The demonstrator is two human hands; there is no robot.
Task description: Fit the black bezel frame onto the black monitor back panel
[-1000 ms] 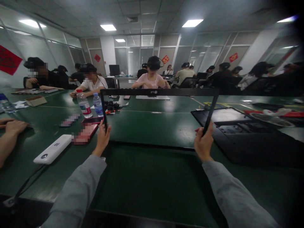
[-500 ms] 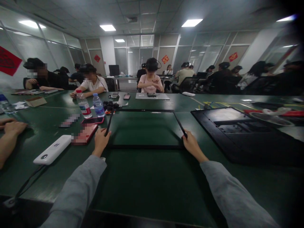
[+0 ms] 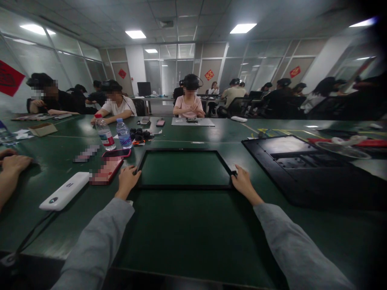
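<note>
A thin black rectangular frame (image 3: 185, 187) lies flat, or nearly so, on the green table in front of me; the tabletop shows through its open middle. My left hand (image 3: 126, 182) is closed at the frame's left side bar, with the thumb towards the inside. At the right side bar, my right hand (image 3: 243, 183) pinches near the edge with its index finger lifted. The undersides of both grips are hidden. Just beyond my left hand lie a pink phone-like item (image 3: 106, 171) and a dark phone with a red edge (image 3: 116, 153).
To the right lies a large black panel (image 3: 290, 169), with a round wire-rimmed item behind it. Left are a white power bank (image 3: 65, 191) with a cable, two plastic bottles (image 3: 123, 135) and another person's hands (image 3: 16, 164). A person (image 3: 189, 105) sits across the table (image 3: 193, 229).
The frame's far edge has come down towards the table, so it lies flatter. My hands stay at its sides, and my right index finger has lifted away.
</note>
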